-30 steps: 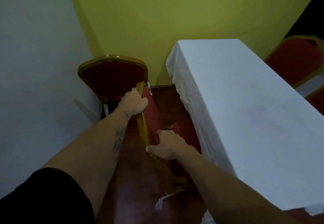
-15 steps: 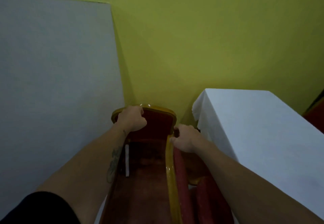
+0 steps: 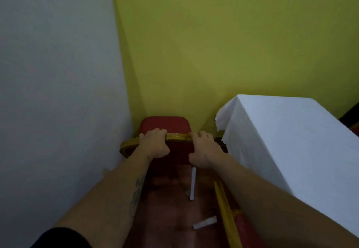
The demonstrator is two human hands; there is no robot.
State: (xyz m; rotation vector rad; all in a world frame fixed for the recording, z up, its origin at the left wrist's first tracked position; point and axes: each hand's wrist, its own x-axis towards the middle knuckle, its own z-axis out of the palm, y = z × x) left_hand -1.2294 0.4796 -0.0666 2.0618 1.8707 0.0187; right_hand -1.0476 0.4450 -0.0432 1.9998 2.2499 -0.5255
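Observation:
A chair with a gold frame (image 3: 178,137) and a red padded seat (image 3: 164,124) stands in the corner where the grey and yellow walls meet. I look down on it from behind its backrest. My left hand (image 3: 155,144) grips the left part of the top rail, fingers curled over it. My right hand (image 3: 206,150) grips the right end of the same rail. The chair's legs are hidden.
A second chair's gold frame edge (image 3: 226,211) with red padding runs along the lower right. A table under a white cloth (image 3: 291,141) stands close on the right. Two white strips (image 3: 192,183) lie on the dark red floor. The grey wall (image 3: 58,92) is close on the left.
My right hand has left the nearer chair's back and now grips the corner chair's top rail beside my left hand. The nearer chair now lies lower right in view.

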